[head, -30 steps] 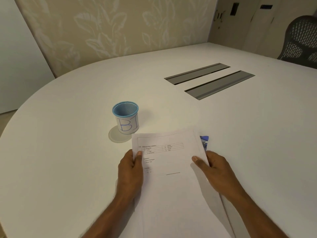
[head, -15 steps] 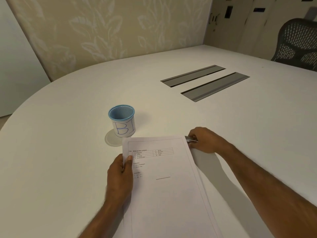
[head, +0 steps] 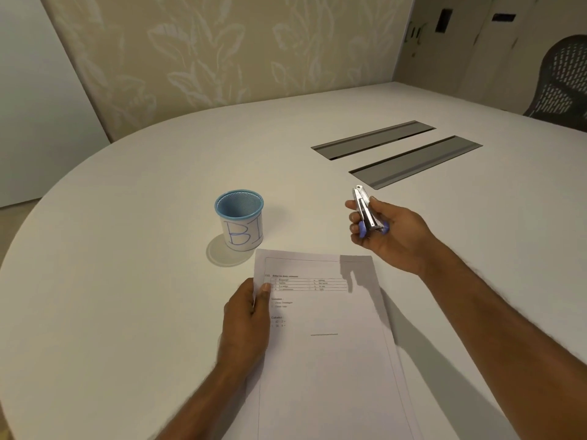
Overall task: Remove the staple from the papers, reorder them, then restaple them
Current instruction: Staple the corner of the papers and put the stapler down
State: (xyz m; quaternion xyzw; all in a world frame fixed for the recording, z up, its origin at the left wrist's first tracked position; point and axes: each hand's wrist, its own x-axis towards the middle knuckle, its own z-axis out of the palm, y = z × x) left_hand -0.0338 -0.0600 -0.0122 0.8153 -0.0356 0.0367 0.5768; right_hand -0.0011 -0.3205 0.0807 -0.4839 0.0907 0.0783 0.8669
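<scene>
On the white worktop (head: pixel 127 281), papers (head: pixel 327 344) lying flat near the front edge, left hand (head: pixel 246 319) pinching their left margin, right hand (head: pixel 386 235) raised above, clasping a silver, blue-handled staple remover (head: pixel 365 211), blue mesh cup (head: pixel 239 219) just beyond the papers.

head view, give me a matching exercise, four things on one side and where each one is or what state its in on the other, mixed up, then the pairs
Things:
1. staple remover
2. papers
3. mesh cup
4. mesh chair

Places or states:
a. far right, beyond the table
b. pinned at the edge by the left hand
c. standing empty, marked in blue pen
d. lifted off the table in the right hand

Pairs: 1-d, 2-b, 3-c, 4-a
</scene>
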